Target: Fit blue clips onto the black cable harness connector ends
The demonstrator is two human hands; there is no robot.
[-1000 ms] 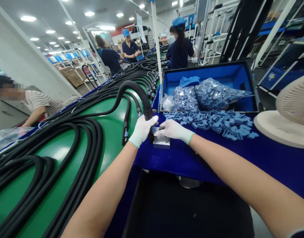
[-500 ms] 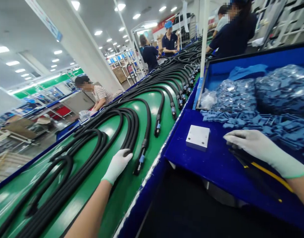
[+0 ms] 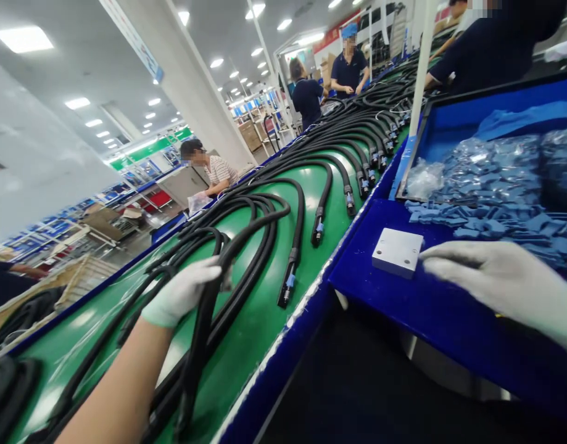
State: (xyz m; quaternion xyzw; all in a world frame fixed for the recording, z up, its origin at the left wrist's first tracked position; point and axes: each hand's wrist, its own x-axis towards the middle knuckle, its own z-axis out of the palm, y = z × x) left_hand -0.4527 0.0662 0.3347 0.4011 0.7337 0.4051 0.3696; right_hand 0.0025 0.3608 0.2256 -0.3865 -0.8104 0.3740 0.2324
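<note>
The left hand (image 3: 181,293), fingers closed around a black hose (image 3: 209,296), is above the green surface (image 3: 239,370); right-hand (image 3: 491,277) finger closure cannot be determined. Co-workers (image 3: 350,68) line the room.

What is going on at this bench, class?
The left hand, in a white glove, grips a black hose above the green surface. More hoses lie along it, some with a blue clip at the end. The right hand, also gloved, is over the blue table, near a metal block and a pile of blue clips. Farther off, other people work along the line.
</note>
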